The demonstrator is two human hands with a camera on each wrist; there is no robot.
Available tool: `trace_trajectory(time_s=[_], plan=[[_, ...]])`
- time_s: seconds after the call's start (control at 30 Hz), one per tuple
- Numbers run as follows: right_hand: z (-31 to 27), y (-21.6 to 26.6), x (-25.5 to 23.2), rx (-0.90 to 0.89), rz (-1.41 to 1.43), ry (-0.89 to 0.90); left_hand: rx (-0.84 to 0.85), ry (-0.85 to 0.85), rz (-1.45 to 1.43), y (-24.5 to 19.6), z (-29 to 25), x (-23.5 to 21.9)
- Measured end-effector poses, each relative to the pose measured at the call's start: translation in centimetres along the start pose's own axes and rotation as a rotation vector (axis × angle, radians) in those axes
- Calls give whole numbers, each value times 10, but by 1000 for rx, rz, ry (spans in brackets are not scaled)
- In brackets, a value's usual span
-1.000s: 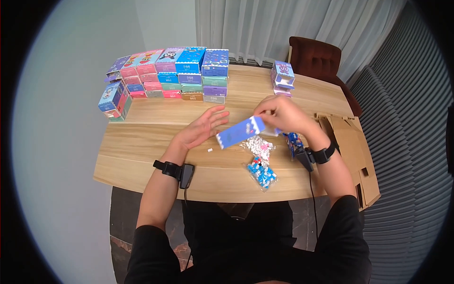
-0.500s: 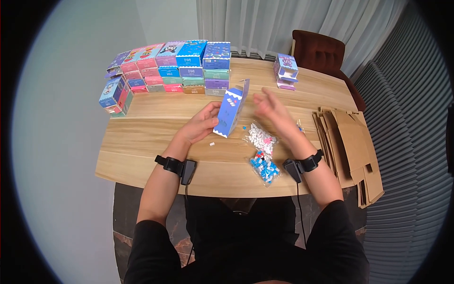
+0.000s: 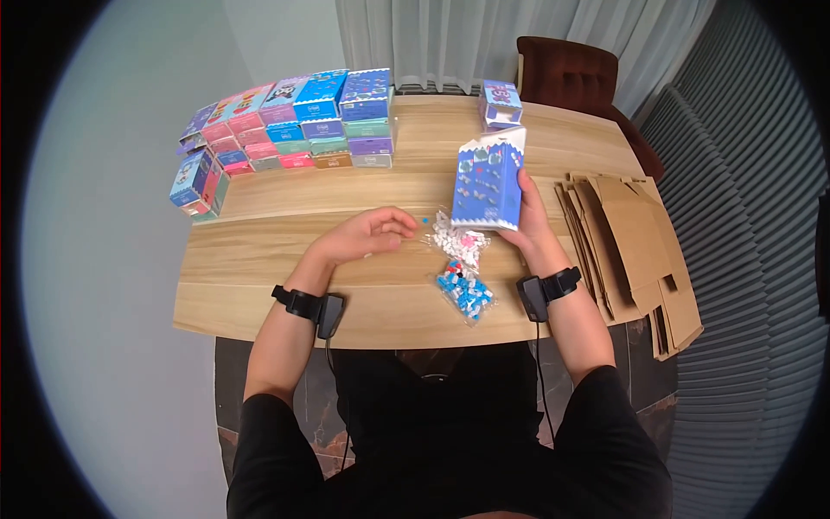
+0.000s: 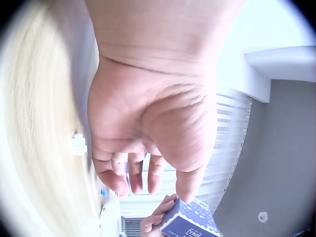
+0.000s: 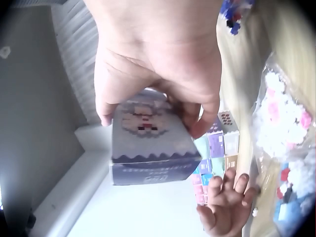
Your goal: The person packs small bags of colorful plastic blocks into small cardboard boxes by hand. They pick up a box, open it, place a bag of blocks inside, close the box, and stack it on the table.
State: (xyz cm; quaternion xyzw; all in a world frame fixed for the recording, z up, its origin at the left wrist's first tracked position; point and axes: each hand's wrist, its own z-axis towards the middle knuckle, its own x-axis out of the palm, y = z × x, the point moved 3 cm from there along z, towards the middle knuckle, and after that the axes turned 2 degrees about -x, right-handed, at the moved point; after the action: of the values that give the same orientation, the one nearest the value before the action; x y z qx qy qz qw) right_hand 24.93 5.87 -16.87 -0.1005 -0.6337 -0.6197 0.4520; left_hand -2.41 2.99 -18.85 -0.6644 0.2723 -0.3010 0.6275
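Note:
A blue and white printed box is gripped in my right hand, its top flap raised; in the right wrist view the thumb and fingers span the box. My left hand hovers over the table to the left, fingers loosely bent and holding nothing, as the left wrist view of the hand also shows. Below the box lie a clear bag of white and pink pieces and a bag of blue, white and red pieces. A small blue piece lies by the left fingertips.
Stacked colourful boxes stand at the table's back left, with a short stack at their near left. Another box stands at the back right. Flattened cardboard lies at the right edge, and a brown chair is behind.
The box has gone from my left hand to my right hand and moved right, turning its printed face to the head view. My left hand has let go of it.

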Motion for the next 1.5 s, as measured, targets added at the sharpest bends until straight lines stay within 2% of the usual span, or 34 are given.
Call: trace_trajectory(time_s=[0.1,0.2,0.3,0.4,0.6,0.7,0.8,0.9,1.0,1.07,1.2,1.33,1.43,1.5], plan=[[-6,0,-14,-24,106,-38,-36,74,367,-26,1,32],[-4,-5,-19,22,296,87,227,60,903,-38,11,76],[-2,-15,-21,67,397,63,251,65,1076,-31,18,104],[-6,-9,-7,58,255,185,156,25,1108,-31,22,111],[-5,-8,-6,57,383,191,12,10,1049,-36,18,113],[-5,-8,-4,61,396,221,168,-83,1046,-45,5,110],[-6,-7,-5,66,322,157,-85,-162,853,-58,-15,95],[-6,-10,-8,91,250,93,-4,-348,257,-62,-40,72],[-7,-13,-5,158,253,142,196,-431,229,-89,-44,51],[-6,-16,-6,177,240,200,234,-484,247,-107,-37,43],[-7,-23,-8,184,214,107,343,-508,480,-140,-1,41],[-6,-28,-13,201,150,103,324,-496,500,-151,24,42],[-5,-28,-9,205,135,88,324,-508,651,-146,33,38],[-5,-29,-11,211,134,83,320,-487,608,-148,34,32]])
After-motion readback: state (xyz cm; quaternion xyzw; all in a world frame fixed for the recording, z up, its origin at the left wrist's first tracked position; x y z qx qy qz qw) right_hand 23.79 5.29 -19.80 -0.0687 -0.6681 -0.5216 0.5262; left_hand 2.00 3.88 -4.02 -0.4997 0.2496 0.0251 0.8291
